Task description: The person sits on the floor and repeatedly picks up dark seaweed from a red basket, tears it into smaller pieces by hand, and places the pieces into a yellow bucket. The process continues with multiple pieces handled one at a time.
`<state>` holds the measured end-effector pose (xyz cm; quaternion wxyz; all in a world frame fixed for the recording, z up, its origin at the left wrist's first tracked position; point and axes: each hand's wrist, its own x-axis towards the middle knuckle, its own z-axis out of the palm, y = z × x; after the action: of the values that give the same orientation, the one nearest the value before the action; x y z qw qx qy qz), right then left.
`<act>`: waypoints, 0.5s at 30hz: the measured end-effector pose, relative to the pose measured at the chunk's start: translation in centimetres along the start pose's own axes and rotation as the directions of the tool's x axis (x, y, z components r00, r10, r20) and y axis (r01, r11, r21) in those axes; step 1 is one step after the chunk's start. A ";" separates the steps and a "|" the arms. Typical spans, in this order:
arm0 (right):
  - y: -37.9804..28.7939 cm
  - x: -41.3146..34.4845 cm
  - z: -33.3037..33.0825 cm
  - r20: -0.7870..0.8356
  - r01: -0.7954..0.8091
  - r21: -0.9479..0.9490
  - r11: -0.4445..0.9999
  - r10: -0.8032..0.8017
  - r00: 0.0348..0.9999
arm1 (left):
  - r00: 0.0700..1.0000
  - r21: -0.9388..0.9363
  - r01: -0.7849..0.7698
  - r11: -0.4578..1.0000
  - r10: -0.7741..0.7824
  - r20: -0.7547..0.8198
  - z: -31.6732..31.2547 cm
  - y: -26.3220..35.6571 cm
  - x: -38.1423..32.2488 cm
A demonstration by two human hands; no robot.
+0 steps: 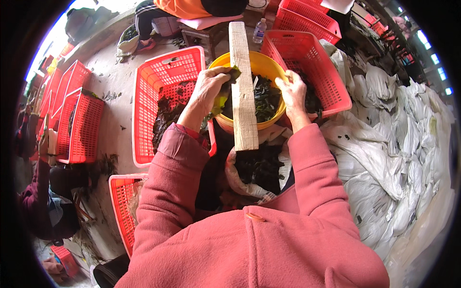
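Observation:
My left hand [206, 90] pinches a strip of green-brown leaf, which looks like seaweed [220, 102], at the left side of a pale wooden plank [243, 97]. The plank lies across a yellow bucket [266, 61] holding dark wet leaves [267, 104]. By the bucket's right rim is my right hand [293, 91], its fingers curled; whether something thin is between them cannot be told. A red plastic crate [146, 79] with dark leaves stands left of the bucket, another red crate [306, 48] to its right. Below the plank, an open woven sack [236, 181] contains dark leaves.
White plastic sacking [381, 165] is heaped on the right. A plastic bottle [259, 31] stands behind the bucket. One person [187, 9] sits beyond it, another [43, 205] at far left beside red crates [81, 126]. A further red crate [120, 205] is by my left sleeve.

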<state>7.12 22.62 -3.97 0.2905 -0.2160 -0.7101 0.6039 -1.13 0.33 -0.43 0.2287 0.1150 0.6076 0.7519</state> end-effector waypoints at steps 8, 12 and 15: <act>-5.2 -6.0 2.3 0.446 -0.113 0.280 0.953 -0.025 0.895 | 0.928 0.096 -0.156 0.983 0.113 0.354 2.2 1.8 -3.6; -5.1 -5.2 0.7 0.224 -0.174 0.428 0.887 0.082 0.971 | 0.914 0.374 -0.150 0.915 -0.015 0.404 0.9 1.0 -3.8; -4.9 -4.3 -1.1 0.143 -0.240 0.564 0.790 0.193 0.971 | 0.886 0.492 -0.138 0.860 -0.115 0.450 -0.3 0.1 -3.6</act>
<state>11.28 19.74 0.27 0.2432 -0.1739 -0.4748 0.8277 1.84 -1.71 -0.01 0.3236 0.3516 0.7113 0.5156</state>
